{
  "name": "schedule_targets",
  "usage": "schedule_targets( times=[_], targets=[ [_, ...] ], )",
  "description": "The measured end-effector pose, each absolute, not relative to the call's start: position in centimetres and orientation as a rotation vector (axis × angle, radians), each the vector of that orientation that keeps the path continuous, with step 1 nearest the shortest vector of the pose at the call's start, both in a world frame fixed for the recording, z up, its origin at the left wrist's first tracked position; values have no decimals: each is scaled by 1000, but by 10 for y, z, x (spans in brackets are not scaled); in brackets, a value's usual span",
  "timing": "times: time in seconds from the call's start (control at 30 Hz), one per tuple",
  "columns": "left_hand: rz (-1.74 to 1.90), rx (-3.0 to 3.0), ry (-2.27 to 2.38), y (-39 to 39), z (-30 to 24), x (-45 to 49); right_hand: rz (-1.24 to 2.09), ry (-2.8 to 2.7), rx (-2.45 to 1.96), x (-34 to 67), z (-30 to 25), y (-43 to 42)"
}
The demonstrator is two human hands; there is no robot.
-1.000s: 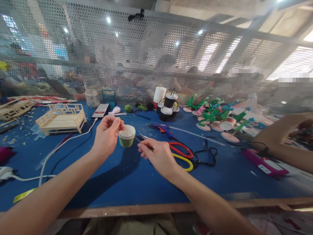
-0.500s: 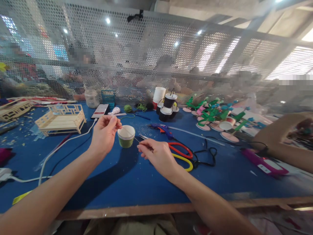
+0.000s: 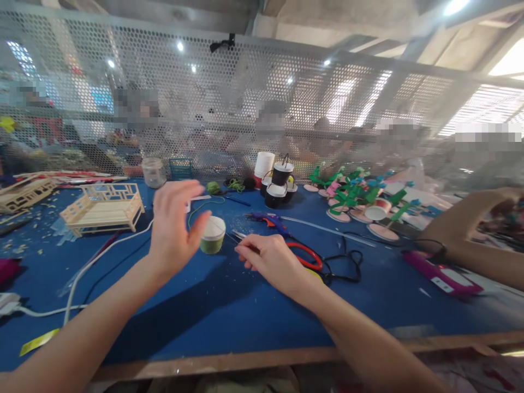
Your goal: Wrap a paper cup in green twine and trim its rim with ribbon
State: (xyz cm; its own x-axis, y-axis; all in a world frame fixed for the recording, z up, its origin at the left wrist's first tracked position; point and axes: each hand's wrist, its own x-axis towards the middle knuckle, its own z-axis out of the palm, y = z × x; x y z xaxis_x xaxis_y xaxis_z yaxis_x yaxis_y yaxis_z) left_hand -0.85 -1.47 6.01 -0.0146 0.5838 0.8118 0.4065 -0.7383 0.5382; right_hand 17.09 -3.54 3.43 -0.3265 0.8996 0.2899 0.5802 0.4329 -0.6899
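Note:
My left hand (image 3: 172, 234) is raised, blurred by motion, with thumb and fingers apart. It hovers just left of a small paper cup (image 3: 212, 245) with a white rim and green wrapping, which stands upright on the blue table. My right hand (image 3: 276, 263) is to the right of the cup, thumb and fingertips pinched on a thin strand that runs toward the cup; its exact kind is too fine to make out. Partly beneath the right hand lie scissors with red and yellow handles (image 3: 306, 254). Behind them is a blue hot glue gun (image 3: 270, 221).
Small bamboo furniture (image 3: 108, 210) stands left, near a white cable (image 3: 98, 252). At the back are black pails (image 3: 276, 195), stacked cups (image 3: 264, 166) and green yarn (image 3: 213, 188). Craft flowers (image 3: 347, 196), a purple power strip (image 3: 440, 275) and another person's arm (image 3: 462, 234) are at right.
My left hand has opened from a pinch and let go of the strand's end. My right hand stays pinched, almost in the same place. The view has tilted slightly.

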Motion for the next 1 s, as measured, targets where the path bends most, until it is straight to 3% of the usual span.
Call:
schedule_targets(
  times=[0.1,0.2,0.47,0.7,1.0],
  targets=[
    [1211,2630,865,-33,57,4,451,-2209,-1222,173,46,-37],
    [976,2750,1017,-40,47,13,309,-2303,-1158,177,58,-41],
    [1125,2041,1200,-30,49,10,618,-2320,-1206,183,88,28],
    [1005,1698,1112,-26,39,11,215,-2478,-1781,150,54,144],
    [777,1710,1080,-30,38,13,22,-2624,-1990,136,20,189]
  ],
)
